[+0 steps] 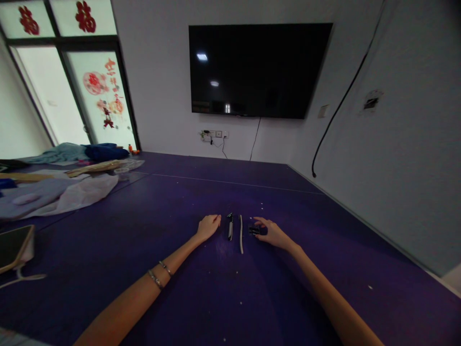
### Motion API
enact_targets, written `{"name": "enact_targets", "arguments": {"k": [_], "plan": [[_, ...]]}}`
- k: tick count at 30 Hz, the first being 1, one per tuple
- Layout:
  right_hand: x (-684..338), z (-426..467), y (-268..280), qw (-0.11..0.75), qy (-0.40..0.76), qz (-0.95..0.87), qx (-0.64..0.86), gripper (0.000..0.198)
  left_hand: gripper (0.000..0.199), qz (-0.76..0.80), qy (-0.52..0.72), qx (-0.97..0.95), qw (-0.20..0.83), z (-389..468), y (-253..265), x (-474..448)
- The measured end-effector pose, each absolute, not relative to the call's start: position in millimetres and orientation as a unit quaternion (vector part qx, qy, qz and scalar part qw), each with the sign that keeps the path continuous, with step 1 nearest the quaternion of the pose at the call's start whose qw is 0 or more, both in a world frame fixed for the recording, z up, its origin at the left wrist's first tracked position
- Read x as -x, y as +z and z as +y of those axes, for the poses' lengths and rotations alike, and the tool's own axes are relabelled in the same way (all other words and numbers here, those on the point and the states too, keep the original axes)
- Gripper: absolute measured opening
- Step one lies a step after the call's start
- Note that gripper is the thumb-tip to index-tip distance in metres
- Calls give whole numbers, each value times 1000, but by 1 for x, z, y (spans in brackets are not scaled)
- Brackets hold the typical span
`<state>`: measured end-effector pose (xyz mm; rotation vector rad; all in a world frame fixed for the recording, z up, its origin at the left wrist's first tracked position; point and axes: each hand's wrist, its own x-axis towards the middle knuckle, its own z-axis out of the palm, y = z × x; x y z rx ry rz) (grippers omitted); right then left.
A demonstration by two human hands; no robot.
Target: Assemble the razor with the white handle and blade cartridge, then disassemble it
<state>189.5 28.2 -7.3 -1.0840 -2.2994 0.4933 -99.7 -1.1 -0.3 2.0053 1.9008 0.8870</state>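
My left hand [209, 228] lies on the purple surface [173, 298] with its fingers curled closed; nothing shows in it. Just right of it is a slim black and silver razor [230, 228], its head pointing away from me. Beside the razor, a thin, slightly bent whitish stick [241, 235] lies lengthwise. My right hand [273, 234] is at the right of these, thumb and fingers apart around a small flat black piece [254, 230] that seems to have a clear edge. Whether the fingertips touch that piece I cannot tell.
At the left are a phone-like device [16, 247] with a white strap, crumpled clear plastic [91, 194] and folded blue cloth [106, 152]. A black cable [340, 103] hangs along the right wall. A television [259, 72] is on the far wall. Tiny white scraps dot the surface.
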Motion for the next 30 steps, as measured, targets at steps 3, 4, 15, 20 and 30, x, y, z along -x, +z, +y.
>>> {"name": "enact_targets", "arguments": {"k": [3,4,15,20,30], "plan": [[-191,27,-9,276,190,-851,405,62,47,649,307,-686,120,0,-1,100],[-191,27,-9,278,191,-849,405,62,47,650,308,-685,121,1,-2,100],[-198,25,-7,309,233,-823,416,65,44,642,330,-678,139,5,-4,103],[-200,22,-6,306,225,-823,422,63,43,639,335,-677,145,5,-4,103],[-198,27,-8,308,223,-828,412,64,44,637,340,-677,144,4,-5,103]]}}
